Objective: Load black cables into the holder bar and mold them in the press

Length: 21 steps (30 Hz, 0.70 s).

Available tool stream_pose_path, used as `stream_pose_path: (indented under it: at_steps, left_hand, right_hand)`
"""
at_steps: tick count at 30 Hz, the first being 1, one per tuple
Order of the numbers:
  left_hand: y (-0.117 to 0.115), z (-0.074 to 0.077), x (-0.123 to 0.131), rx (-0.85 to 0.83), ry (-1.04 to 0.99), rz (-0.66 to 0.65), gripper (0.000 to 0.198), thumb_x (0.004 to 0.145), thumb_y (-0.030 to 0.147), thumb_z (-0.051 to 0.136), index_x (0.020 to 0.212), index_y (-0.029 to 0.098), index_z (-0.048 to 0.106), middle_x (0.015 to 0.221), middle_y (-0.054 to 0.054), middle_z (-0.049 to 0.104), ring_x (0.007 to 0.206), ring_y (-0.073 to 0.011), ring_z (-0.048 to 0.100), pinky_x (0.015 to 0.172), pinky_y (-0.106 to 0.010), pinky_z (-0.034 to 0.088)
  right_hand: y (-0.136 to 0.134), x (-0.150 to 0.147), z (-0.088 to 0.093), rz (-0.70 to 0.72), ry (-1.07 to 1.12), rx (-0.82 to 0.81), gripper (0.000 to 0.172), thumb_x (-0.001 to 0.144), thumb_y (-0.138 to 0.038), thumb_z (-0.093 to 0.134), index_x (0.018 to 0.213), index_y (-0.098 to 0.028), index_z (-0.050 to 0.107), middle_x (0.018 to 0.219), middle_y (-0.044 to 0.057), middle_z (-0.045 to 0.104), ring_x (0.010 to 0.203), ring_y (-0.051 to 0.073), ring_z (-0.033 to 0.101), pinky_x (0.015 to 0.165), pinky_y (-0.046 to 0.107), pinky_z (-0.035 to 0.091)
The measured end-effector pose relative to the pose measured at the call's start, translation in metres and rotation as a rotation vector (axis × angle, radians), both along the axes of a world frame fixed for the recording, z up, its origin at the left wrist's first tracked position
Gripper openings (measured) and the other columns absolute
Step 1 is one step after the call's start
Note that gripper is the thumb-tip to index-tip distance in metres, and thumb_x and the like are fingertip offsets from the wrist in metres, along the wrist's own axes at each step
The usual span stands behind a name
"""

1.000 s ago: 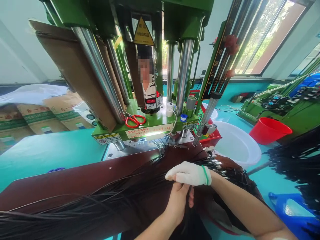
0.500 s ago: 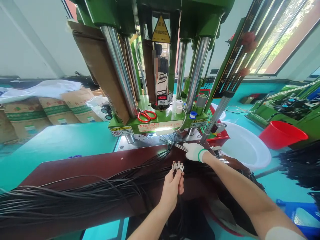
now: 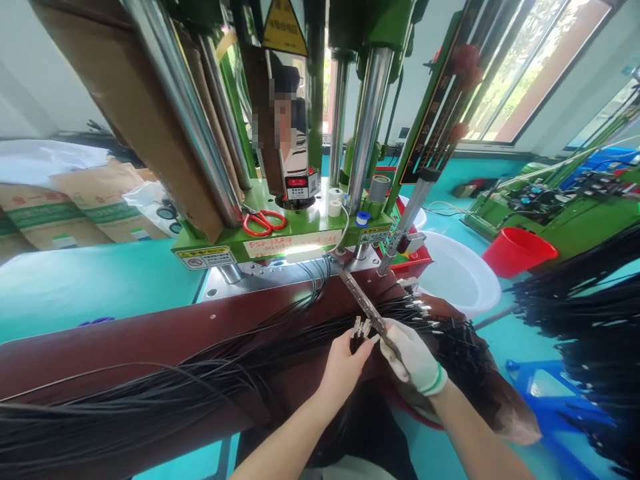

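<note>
My bare left hand [image 3: 345, 363] pinches a small bunch of black cables with metal connector ends [image 3: 361, 327], held upright over the dark brown bench [image 3: 150, 340]. My right hand [image 3: 413, 357], in a white glove, grips one end of a long narrow metal bar [image 3: 361, 299]. The bar slants up toward the base of the green press machine [image 3: 280, 240], and its near end sits right beside the connector tips. A thick spread of black cables [image 3: 150, 393] lies across the bench to the left.
Red scissors [image 3: 264, 222] and tape rolls [image 3: 335, 205] rest on the machine's green ledge. A white basin [image 3: 460, 273] and a red bucket [image 3: 517, 250] stand to the right. More black cables [image 3: 585, 300] hang at the far right. Paper sacks [image 3: 75, 207] are stacked at the left.
My gloved right hand has drawn back from the machine base with the metal bar, bringing it beside the connectors. My left hand keeps holding the cable bunch.
</note>
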<state>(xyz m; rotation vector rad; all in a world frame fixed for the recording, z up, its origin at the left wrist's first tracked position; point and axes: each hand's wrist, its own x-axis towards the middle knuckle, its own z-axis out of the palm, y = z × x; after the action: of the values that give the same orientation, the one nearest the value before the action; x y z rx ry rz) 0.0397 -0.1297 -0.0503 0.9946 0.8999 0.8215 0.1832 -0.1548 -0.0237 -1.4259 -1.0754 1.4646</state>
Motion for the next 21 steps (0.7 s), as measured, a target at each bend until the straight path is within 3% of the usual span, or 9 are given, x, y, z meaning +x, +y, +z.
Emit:
stream_pose_path:
  at_steps: [3, 13, 21]
  left_hand:
    - [0.001, -0.002, 0.005, 0.071, 0.05, -0.027, 0.034, 0.074, 0.041, 0.057, 0.085, 0.01, 0.053, 0.049, 0.003, 0.034, 0.041, -0.005, 0.027, 0.041, -0.019, 0.022]
    - [0.001, -0.007, 0.005, 0.149, 0.145, -0.013, 0.03, 0.073, 0.038, 0.056, 0.081, 0.009, 0.057, 0.049, 0.0, 0.038, 0.045, -0.0064, 0.029, 0.043, -0.018, 0.021]
    - [0.002, 0.005, 0.002, 0.01, 0.083, -0.022, 0.029, 0.066, 0.036, 0.063, 0.077, 0.01, 0.056, 0.048, 0.001, 0.037, 0.045, -0.0062, 0.028, 0.043, -0.018, 0.02]
  right_hand:
    - [0.001, -0.005, -0.003, -0.039, 0.07, 0.021, 0.047, 0.087, -0.052, 0.036, 0.113, -0.014, 0.041, 0.052, -0.004, 0.04, 0.029, 0.005, 0.025, 0.025, 0.016, 0.018]
    - [0.001, -0.004, -0.007, -0.057, 0.101, 0.042, 0.051, 0.086, -0.049, 0.039, 0.118, -0.009, 0.043, 0.051, -0.002, 0.042, 0.029, 0.004, 0.025, 0.025, 0.015, 0.017]
    - [-0.004, -0.008, -0.004, -0.129, 0.132, 0.08, 0.055, 0.085, -0.048, 0.042, 0.124, -0.009, 0.039, 0.053, -0.002, 0.041, 0.03, 0.004, 0.026, 0.027, 0.015, 0.018]
